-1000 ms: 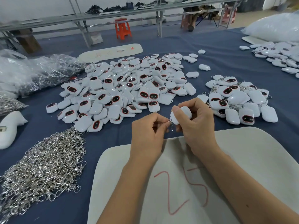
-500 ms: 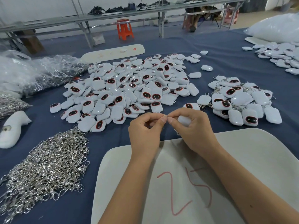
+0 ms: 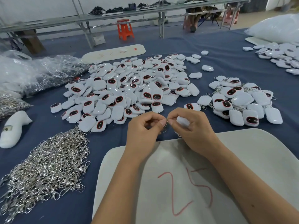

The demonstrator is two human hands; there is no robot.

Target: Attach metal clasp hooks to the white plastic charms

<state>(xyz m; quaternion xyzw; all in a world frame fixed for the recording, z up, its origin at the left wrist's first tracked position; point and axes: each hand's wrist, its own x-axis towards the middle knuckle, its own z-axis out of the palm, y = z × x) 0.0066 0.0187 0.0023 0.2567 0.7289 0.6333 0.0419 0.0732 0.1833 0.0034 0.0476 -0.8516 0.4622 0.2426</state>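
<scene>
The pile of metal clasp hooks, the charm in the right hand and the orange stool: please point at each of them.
pile of metal clasp hooks (image 3: 48, 165), head view, middle of the heap.
charm (image 3: 182, 121), head view, white body between the fingers.
orange stool (image 3: 124, 29), head view, its legs.

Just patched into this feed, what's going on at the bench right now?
A person is fitting a metal clasp hook to a white charm. The right hand grips the charm, the left hand pinches the hook, and their fingertips meet above the white board. The big pile of bare charms lies ahead, loose hooks to the left, and a smaller pile with hooks on to the right.
</scene>
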